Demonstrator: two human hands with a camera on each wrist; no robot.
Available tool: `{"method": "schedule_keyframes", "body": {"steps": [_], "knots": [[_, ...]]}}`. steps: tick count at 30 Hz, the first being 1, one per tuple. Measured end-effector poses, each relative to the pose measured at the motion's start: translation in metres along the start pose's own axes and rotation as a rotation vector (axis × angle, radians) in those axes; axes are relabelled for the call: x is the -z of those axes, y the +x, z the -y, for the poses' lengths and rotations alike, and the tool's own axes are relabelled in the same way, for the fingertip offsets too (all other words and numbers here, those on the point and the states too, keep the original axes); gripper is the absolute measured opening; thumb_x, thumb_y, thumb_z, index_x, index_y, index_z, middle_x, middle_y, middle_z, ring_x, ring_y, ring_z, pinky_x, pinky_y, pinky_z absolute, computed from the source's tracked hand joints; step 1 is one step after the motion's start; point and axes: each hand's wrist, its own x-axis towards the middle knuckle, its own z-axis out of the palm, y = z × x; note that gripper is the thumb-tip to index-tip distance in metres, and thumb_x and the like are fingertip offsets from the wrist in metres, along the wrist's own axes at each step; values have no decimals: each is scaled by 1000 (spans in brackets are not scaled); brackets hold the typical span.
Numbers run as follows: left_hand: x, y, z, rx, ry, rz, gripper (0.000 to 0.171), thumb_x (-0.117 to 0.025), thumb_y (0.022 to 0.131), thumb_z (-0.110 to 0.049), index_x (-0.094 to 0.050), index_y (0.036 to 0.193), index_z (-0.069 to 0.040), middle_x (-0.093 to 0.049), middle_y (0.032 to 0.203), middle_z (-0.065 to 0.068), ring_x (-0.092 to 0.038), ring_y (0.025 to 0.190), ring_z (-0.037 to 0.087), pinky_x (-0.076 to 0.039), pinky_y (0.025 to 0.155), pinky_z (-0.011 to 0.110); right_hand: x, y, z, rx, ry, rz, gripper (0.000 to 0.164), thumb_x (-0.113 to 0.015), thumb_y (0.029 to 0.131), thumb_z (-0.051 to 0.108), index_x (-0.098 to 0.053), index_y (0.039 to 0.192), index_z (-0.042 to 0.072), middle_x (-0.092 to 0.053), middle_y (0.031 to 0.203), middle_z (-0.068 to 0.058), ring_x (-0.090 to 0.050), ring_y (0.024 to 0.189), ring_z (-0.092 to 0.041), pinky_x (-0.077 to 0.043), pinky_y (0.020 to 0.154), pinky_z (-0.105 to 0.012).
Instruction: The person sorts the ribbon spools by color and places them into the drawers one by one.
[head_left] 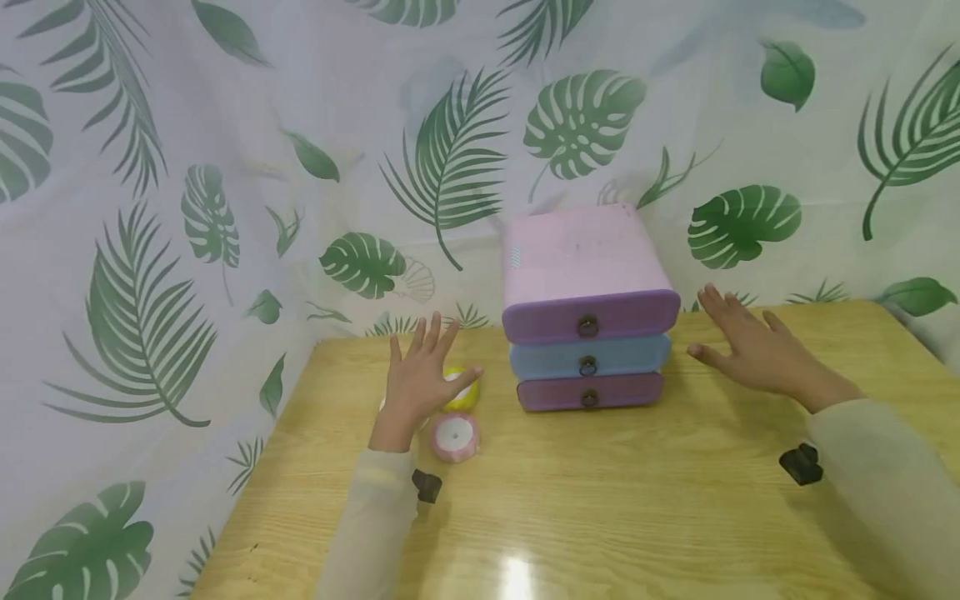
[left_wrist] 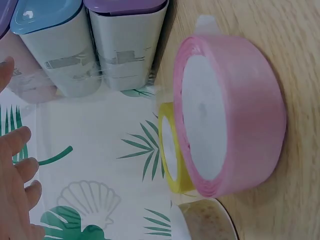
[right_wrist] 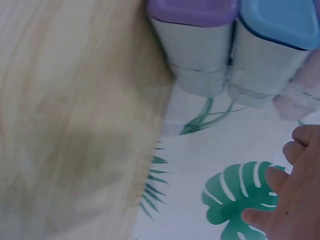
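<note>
My left hand (head_left: 420, 382) is raised with fingers spread over the back left of the table, holding nothing. Below it a pink ribbon roll (head_left: 454, 437) lies flat, and behind that a yellow ribbon roll (head_left: 460, 392) is partly covered by the thumb. The left wrist view also shows a pale brown, white-edged roll (left_wrist: 206, 220), cut off by the frame's bottom. To the right stands a small three-drawer cabinet (head_left: 585, 258) with purple and blue fronts, its drawers pushed in. My right hand (head_left: 761, 352) hovers beside the cabinet's right side, fingers extended, with nothing in it.
The wooden table (head_left: 585, 500) meets a white leaf-print cloth (head_left: 315, 100) hanging behind and on the left. The cabinet stands near the table's back edge. Small dark ring pulls (head_left: 588, 325) sit on the drawer fronts. Dark wrist devices show at both sleeves.
</note>
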Motion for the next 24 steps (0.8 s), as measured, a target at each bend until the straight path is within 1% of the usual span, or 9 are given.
{"method": "schedule_keyframes", "body": {"steps": [2, 5, 9, 12, 16, 18, 19, 24], "knots": [[1, -1, 0, -4, -5, -2, 84, -42, 89, -71, -12, 156, -29, -6, 164, 5, -2, 152, 26, 7, 116, 62, 6, 1, 3, 20, 32, 6, 85, -43, 100, 49, 8, 154, 9, 7, 161, -20, -1, 146, -47, -6, 106, -75], [2, -2, 0, -12, -12, -7, 84, -41, 89, -71, -11, 156, -29, -6, 164, 4, -2, 152, 25, 7, 117, 62, 14, 3, 6, 50, 69, -13, 81, -43, 101, 46, 4, 155, 7, 6, 161, -21, -3, 145, -49, -9, 105, -76], [3, -3, 0, -31, -36, -22, 86, -38, 88, -74, -13, 156, -28, -8, 164, 5, -7, 151, 27, 4, 118, 61, 25, 8, 10, 94, 107, -66, 77, -43, 102, 42, -1, 155, 7, 4, 162, -20, -16, 140, -55, -12, 105, -76], [5, -3, -2, -57, -68, -32, 89, -35, 87, -78, -16, 156, -25, -10, 163, 7, -11, 151, 29, 1, 118, 60, 32, 10, 12, 118, 145, -94, 74, -42, 103, 40, -1, 156, 9, 5, 162, -18, -22, 134, -60, -14, 104, -76], [9, -3, -6, -75, -97, -28, 91, -31, 85, -81, -16, 156, -26, -10, 163, 7, -11, 151, 27, -3, 119, 58, 39, 11, 14, 128, 207, -100, 72, -40, 103, 42, 0, 156, 14, 8, 163, -13, -20, 133, -64, -17, 103, -75], [13, -4, -8, -86, -110, -28, 91, -29, 85, -82, -14, 156, -27, -9, 163, 6, -11, 151, 25, -6, 120, 57, 41, 12, 16, 130, 235, -94, 72, -39, 103, 44, 0, 156, 17, 10, 163, -11, -17, 134, -64, -18, 102, -75], [15, -4, -10, -92, -119, -32, 91, -28, 85, -83, -13, 156, -28, -9, 163, 6, -11, 151, 25, -7, 120, 57, 43, 12, 17, 132, 242, -92, 72, -38, 103, 45, 1, 156, 18, 11, 163, -10, -18, 133, -64, -19, 102, -75], [28, -7, -19, -136, -196, -93, 96, -21, 81, -87, -12, 156, -28, -13, 163, 6, -16, 150, 25, -10, 119, 57, 52, 17, 23, 149, 314, -79, 70, -37, 103, 45, 5, 156, 26, 14, 163, -5, -13, 139, -58, -19, 102, -76]]}}
